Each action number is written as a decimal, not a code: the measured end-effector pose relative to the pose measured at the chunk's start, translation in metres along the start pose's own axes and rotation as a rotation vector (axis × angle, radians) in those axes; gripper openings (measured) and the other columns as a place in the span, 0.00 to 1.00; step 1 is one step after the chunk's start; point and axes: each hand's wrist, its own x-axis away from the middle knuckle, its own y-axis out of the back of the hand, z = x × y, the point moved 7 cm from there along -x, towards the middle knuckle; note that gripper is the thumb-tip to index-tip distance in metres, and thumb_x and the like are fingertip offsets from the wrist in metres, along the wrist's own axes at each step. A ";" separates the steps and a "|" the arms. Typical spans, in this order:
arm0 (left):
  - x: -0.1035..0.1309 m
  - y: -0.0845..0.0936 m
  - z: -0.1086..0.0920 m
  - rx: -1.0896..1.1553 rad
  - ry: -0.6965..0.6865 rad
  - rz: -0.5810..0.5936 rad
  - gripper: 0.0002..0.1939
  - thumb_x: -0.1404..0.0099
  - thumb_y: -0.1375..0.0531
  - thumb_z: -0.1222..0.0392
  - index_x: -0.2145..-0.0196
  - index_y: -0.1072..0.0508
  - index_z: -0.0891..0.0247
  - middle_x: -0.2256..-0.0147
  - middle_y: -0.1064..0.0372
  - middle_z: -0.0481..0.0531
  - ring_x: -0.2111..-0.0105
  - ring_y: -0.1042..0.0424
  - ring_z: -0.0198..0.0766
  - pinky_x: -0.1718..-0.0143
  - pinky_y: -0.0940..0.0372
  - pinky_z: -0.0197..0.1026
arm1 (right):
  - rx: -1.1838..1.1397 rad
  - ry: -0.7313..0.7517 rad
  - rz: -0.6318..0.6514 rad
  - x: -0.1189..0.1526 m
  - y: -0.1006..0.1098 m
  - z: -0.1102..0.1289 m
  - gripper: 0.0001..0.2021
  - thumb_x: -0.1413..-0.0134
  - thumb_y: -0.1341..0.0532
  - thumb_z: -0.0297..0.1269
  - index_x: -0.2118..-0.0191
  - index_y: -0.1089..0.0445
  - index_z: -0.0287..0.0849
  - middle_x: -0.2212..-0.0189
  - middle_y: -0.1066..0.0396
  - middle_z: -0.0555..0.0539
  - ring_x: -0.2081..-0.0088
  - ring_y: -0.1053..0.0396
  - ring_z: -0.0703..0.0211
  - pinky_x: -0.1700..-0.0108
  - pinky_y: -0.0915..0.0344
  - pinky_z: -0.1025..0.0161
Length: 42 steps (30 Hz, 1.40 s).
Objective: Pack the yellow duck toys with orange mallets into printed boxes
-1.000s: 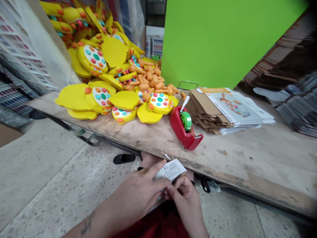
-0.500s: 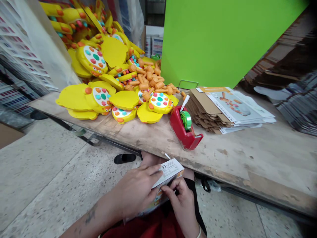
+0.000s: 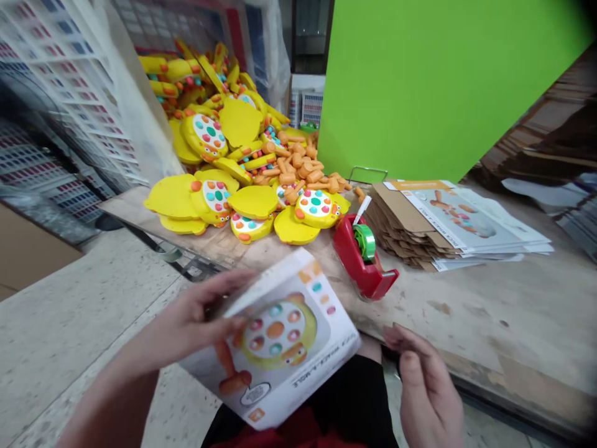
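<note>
A printed toy box [image 3: 275, 348] with a duck whack-a-mole picture is tilted above my lap. My left hand [image 3: 200, 317] grips its left side, thumb across the printed face and fingers behind the edge. To the right of the box, apart from it, my right hand [image 3: 426, 386] has its thumb and loosely bent fingers apart and nothing in them. Beyond the box, a red tape dispenser [image 3: 347, 249] with a green tape roll [image 3: 365, 241] stands on the wooden table [image 3: 448, 317]. A white stick-like piece [image 3: 362, 210] rises from the dispenser.
Yellow duck toys [image 3: 180, 196] are heaped at the left back, beside orange toy hammers [image 3: 298, 165]. Flat printed cartons [image 3: 461, 218] are stacked at right. A green panel [image 3: 420, 87] stands behind. White plastic crates [image 3: 60, 50] are at far left.
The box has come up from my lap and turned its large printed face toward me. My right hand has let go of it and moved right. My view has shifted left.
</note>
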 end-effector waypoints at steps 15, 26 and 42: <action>0.037 -0.125 0.100 0.703 0.373 0.389 0.29 0.36 0.43 0.40 0.48 0.23 0.66 0.52 0.20 0.59 0.48 0.23 0.53 0.43 0.32 0.54 | -0.527 -0.154 0.429 -0.039 -0.061 0.014 0.21 0.61 0.25 0.54 0.58 0.21 0.60 0.50 0.22 0.46 0.43 0.30 0.42 0.43 0.33 0.48; 0.036 -0.048 0.119 0.361 -0.018 -0.262 0.46 0.33 0.50 0.28 0.28 0.59 0.51 0.38 0.34 0.62 0.38 0.34 0.58 0.42 0.34 0.59 | -0.224 -0.248 0.442 -0.048 -0.119 0.001 0.23 0.50 0.32 0.60 0.58 0.24 0.46 0.58 0.22 0.45 0.54 0.28 0.49 0.56 0.30 0.61; 0.066 -0.031 0.158 0.235 -0.046 -0.783 0.11 0.31 0.39 0.50 0.53 0.26 0.53 0.47 0.29 0.53 0.42 0.31 0.49 0.42 0.34 0.44 | 0.518 0.535 0.537 -0.143 -0.283 0.045 0.23 0.51 0.38 0.24 0.46 0.28 0.37 0.38 0.35 0.32 0.33 0.45 0.38 0.31 0.56 0.41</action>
